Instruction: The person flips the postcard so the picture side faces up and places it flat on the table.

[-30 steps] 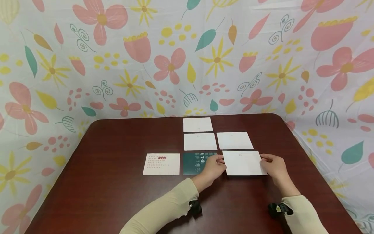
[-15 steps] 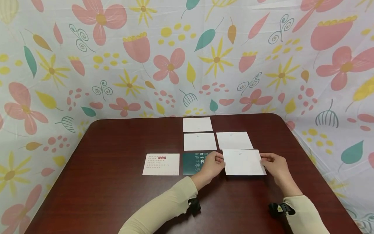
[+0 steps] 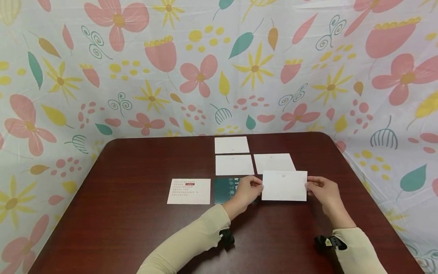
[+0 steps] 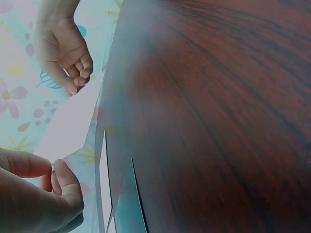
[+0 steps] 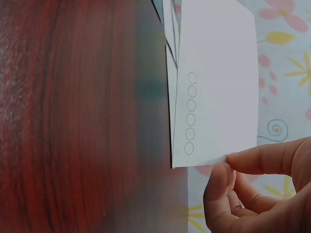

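Note:
Both hands hold one white postcard (image 3: 284, 185) by its short sides, lifted off the table. My left hand (image 3: 247, 190) pinches the left edge between thumb and fingers, over a dark green card with white writing (image 3: 224, 189). At the opposite edge my right hand (image 3: 324, 193) pinches with thumb and forefinger. In the right wrist view a row of small printed circles runs along the raised postcard (image 5: 218, 87). The left wrist view shows its blank face tilted up between the hands. Its top edge overlaps a white card lying behind it (image 3: 273, 163) in the head view.
Two more white cards (image 3: 234, 164) lie one behind the other at the table's middle and back. A card with red print (image 3: 189, 191) lies left of the green one. The dark wooden table (image 3: 119, 228) meets a flowered cloth (image 3: 205, 68) at the back.
The postcard has risen from the table and tilted up toward the camera, with both hands keeping their pinch on its sides. The other cards stay where they were.

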A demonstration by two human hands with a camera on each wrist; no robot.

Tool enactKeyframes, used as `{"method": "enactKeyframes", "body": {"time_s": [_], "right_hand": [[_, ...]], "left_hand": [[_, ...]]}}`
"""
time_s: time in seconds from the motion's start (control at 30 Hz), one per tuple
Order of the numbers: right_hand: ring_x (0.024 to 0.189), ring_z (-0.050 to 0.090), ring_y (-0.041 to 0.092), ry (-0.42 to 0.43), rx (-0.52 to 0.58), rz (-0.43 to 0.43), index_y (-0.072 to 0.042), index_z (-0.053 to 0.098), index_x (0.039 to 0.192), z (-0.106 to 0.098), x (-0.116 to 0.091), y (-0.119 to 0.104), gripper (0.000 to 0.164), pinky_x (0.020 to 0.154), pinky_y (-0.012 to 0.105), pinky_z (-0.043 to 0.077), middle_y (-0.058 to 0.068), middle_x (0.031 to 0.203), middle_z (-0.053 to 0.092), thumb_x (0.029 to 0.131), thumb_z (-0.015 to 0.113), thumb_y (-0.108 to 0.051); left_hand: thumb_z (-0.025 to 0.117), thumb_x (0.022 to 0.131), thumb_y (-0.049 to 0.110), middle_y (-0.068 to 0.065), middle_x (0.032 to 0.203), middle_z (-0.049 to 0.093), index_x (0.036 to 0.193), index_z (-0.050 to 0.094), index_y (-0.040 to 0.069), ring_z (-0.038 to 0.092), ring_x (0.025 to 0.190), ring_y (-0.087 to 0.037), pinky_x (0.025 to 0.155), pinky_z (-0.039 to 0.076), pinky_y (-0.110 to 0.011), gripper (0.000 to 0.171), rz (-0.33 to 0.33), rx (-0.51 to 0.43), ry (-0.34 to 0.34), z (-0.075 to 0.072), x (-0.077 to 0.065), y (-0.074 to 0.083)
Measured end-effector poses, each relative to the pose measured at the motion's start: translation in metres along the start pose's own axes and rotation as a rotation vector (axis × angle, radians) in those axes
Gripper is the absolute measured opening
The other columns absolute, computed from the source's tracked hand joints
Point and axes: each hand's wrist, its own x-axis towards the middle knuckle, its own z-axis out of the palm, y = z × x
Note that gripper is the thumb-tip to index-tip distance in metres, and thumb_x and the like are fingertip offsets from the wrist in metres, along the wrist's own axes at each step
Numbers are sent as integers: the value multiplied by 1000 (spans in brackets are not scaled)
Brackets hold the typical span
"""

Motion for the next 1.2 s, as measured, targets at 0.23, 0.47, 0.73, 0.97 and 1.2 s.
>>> {"method": "enactKeyframes", "body": {"time_s": [0.23,0.47,0.73,0.97,1.2], "right_hand": [[69,63,3,-17,91,-9,18,48,125,-5,-2,2,40,68,27,56,-3,83,66,95,57,-7],[73,65,3,-64,243,-8,18,43,127,-12,-3,5,47,71,25,56,-10,80,64,93,61,-8],[79,68,7,-132,513,-24,5,50,117,-22,-6,7,32,74,23,55,-6,85,68,91,65,-7],[85,68,5,-155,560,-27,-17,67,105,-26,-8,9,15,77,21,54,-7,90,69,98,56,-12],[86,62,-5,-133,333,-7,-21,67,114,-28,-7,9,22,72,12,50,-19,92,66,93,64,-29]], "left_hand": [[62,90,3,0,77,57,95,66,-1,57,67,-11,60,48,-20,7,19,13,-10,-1,-1,3],[62,90,1,0,73,56,93,65,-1,54,61,-8,62,52,-26,5,61,-4,-33,-3,1,1],[64,90,2,1,73,57,92,67,1,63,72,-27,70,56,-39,4,87,-23,-23,-2,1,3],[64,90,3,-1,78,62,92,71,2,63,75,-21,74,55,-40,8,50,-9,-4,-2,1,2],[63,93,12,-1,84,65,94,74,5,60,75,-9,69,51,-24,12,20,50,12,-4,3,0]]}}
